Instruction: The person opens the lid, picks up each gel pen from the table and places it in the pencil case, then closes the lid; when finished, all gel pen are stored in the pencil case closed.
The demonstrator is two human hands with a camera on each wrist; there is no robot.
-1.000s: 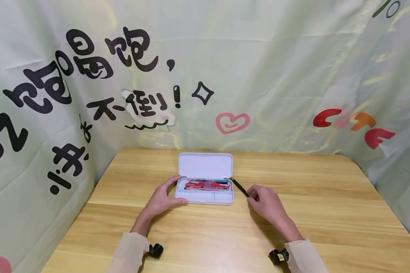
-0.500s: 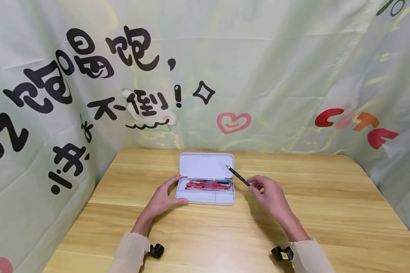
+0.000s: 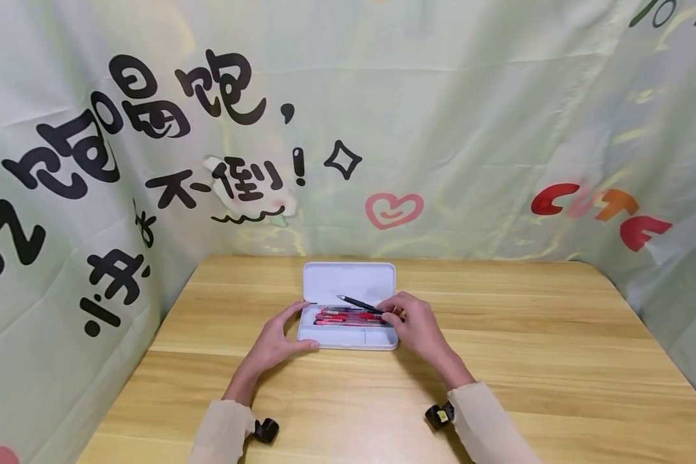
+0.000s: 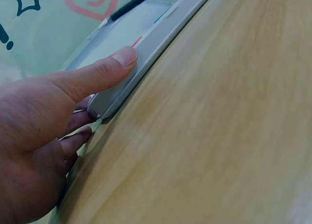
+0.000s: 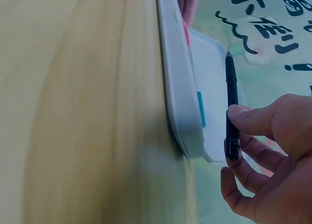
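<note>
A white pencil case point(image 3: 333, 335) lies on the table with its lid point(image 3: 348, 281) raised at the back. Several pens point(image 3: 336, 316), mostly red, lie in its long rear compartment. My left hand point(image 3: 274, 339) holds the case's left end, and the left wrist view shows the thumb point(image 4: 109, 68) on its front wall and the fingers around the end. Between thumb and fingers, my right hand point(image 3: 419, 327) pinches a black pen point(image 3: 356, 302) over the case's right part. In the right wrist view the black pen point(image 5: 231, 92) is clear of the case, its tip pointing away from the hand.
The wooden table point(image 3: 557, 361) extends around the case on both sides and in front. Behind it hangs a pale printed curtain point(image 3: 470, 142) with lettering and a pink heart. A small black camera point(image 3: 439, 417) sits at each wrist.
My right hand has lifted the black pen off the table at the case's right and carried it left, over the pens. The left hand has stayed on the case.
</note>
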